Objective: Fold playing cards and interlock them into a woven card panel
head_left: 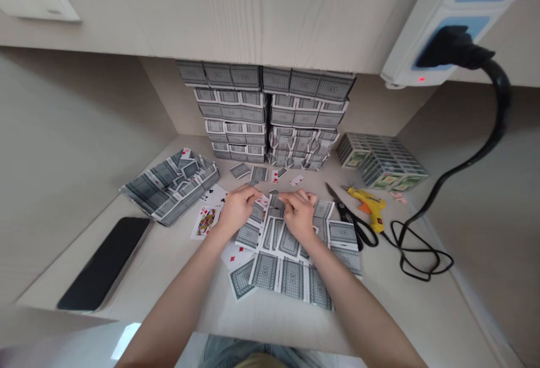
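A flat piece made of joined playing cards (265,271), patterned grey backs up, lies on the desk in front of me. My right hand (299,213) rests over its far part, thumb and fingers pinched at the edge of a playing card (276,201). Just to the left, my left hand (239,208) is closed in a pinch; whatever is between its fingertips is too small to make out. Loose cards lie beneath and beside the left hand, among them a face-up queen of diamonds (206,221).
An open box made of cards (185,202) holds loose cards at left, near a black phone (105,264). Card-covered boxes (234,112) are stacked behind. Scissors (358,224), a yellow glue gun (369,205) with its cord, and wrapped card packs (382,160) lie right. A power strip (439,30) hangs above.
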Demonstrator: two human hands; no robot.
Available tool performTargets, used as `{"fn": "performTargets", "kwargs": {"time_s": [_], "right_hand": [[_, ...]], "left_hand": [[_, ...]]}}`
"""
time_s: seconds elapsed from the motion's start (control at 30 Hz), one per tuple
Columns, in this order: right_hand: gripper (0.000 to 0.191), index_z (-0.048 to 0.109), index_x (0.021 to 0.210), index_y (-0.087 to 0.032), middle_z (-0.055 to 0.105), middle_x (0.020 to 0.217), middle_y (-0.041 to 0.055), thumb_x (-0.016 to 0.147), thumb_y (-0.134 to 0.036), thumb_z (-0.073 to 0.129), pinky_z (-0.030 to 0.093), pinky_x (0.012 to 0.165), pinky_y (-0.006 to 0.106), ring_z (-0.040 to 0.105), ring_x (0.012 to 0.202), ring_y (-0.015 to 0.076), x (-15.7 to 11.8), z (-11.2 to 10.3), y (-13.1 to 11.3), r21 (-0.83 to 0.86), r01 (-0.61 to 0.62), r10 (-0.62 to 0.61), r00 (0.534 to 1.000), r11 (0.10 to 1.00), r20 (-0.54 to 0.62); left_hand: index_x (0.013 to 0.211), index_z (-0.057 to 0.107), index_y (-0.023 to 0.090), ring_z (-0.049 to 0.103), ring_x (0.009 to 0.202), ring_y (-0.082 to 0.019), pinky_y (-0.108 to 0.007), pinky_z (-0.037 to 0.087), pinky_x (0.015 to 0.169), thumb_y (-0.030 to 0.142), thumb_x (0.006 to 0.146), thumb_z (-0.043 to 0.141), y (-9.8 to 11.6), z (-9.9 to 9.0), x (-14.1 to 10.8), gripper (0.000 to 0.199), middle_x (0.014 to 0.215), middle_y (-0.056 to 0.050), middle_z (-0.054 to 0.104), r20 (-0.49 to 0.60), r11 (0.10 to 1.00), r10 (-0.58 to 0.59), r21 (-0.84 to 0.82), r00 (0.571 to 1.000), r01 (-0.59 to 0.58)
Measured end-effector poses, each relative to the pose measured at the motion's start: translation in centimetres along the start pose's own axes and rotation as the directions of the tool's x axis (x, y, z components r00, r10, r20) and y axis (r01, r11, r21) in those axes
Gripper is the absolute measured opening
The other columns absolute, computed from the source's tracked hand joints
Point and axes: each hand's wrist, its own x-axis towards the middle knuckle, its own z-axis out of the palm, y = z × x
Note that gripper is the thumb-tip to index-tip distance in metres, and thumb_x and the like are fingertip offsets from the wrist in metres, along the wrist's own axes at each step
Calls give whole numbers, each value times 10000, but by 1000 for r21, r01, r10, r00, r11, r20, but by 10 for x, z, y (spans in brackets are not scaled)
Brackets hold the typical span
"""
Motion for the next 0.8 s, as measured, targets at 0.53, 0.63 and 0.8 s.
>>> {"fn": "performTargets", "kwargs": {"time_s": [0.53,0.63,0.8], "right_hand": [[175,631,770,-210,645,704,0,844,-213,473,239,754,329,543,728,154,3,-6,-2,-8,-20,20,1000,1000,-16],[152,623,823,-211,646,748,5,844,-270,485,234,778,333,532,760,162,5,-8,-1,-39,-1,3,999,999,54],[287,559,1055,-221,618,898,50,830,-385,489,223,787,365,481,861,219,7,-9,-4,-195,102,-50,965,975,259]], "left_hand": [[747,545,156,546,654,-145,-233,407,585,357,767,500,-5,14,0,207,662,14,584,249,920,-284,-201,926,336],[749,521,165,548,664,-156,-238,393,596,329,803,454,-3,11,0,186,670,0,580,230,971,-226,-29,947,239],[842,544,176,599,720,-199,-258,382,615,249,818,433,4,9,-2,135,743,-55,634,179,942,-198,305,964,137]]}}
